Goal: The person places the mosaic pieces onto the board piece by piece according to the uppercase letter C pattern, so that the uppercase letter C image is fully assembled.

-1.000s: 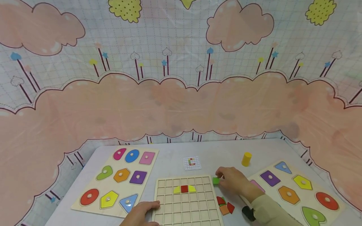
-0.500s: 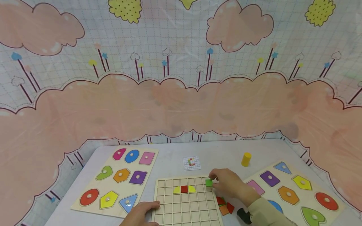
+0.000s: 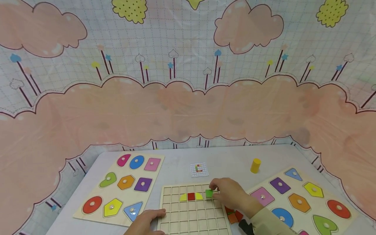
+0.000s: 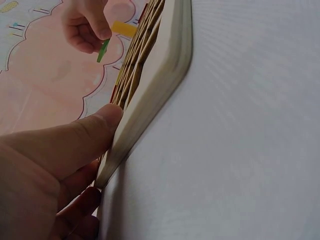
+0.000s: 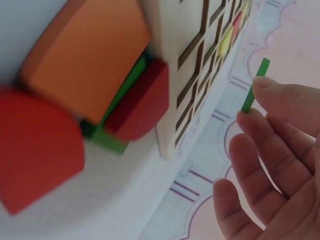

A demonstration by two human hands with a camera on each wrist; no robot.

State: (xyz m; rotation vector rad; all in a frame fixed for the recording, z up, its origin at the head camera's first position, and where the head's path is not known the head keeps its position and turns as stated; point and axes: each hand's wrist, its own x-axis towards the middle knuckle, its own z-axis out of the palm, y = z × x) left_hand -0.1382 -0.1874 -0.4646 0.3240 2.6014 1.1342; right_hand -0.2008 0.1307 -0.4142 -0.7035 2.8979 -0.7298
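Observation:
A wooden grid board [image 3: 182, 215] lies on the white table. In its upper rows sit a red square tile [image 3: 191, 196] and two curved yellow tiles [image 3: 199, 196] on either side of it. My left hand [image 3: 145, 222] grips the board's left edge; its thumb presses the rim [image 4: 145, 107] in the left wrist view. Between thumb and index finger, my right hand [image 3: 230, 194] pinches a green square tile [image 5: 256, 85] above the board's upper right, just right of the yellow tile. The right wrist view shows the tile edge-on, clear of the board.
Loose orange [image 3: 232, 218], red [image 5: 40, 145] and green tiles lie piled against the board's right side. Behind the board is a small pattern card [image 3: 199, 169]. A yellow cylinder [image 3: 256, 165] stands at the back right. Knobbed shape puzzles flank the board, left [image 3: 97, 186] and right [image 3: 317, 178].
My right hand has carried the green tile leftward from beside the board to over its upper right squares. The left hand has stayed on the board's edge.

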